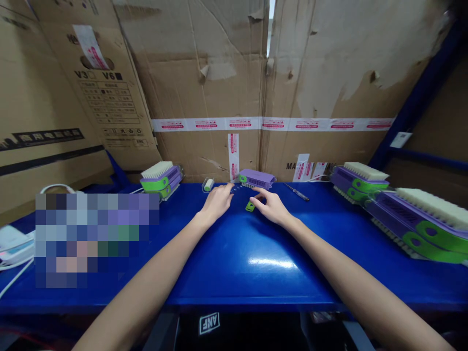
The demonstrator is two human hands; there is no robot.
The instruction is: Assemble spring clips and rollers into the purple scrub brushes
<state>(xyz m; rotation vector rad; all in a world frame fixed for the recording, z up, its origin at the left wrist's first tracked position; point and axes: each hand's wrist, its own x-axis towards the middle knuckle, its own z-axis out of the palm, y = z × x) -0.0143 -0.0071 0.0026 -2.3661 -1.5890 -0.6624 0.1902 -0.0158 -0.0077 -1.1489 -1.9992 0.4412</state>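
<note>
My left hand (218, 200) hovers low over the blue table with its fingers reaching forward and the thumb a little apart. Just beyond its fingertips lie several tiny shiny pieces (238, 187), too small to name. My right hand (272, 205) has its index finger stretched out and its thumb apart. A small green plate with a hole (250, 206) is beside that thumb; whether they touch is unclear. Behind both hands, against the cardboard, rests a purple brush body (257, 178) with a green end. A small green-and-white piece (208, 185) sits left of my left hand.
A screwdriver (297, 192) lies right of my hands. Purple-and-green brushes with pale bristles are stacked at the left (161, 179) and right (420, 219). White cables (16, 280) cross the left edge. Cardboard (204, 87) walls the back. A pixelated patch hides part of the left.
</note>
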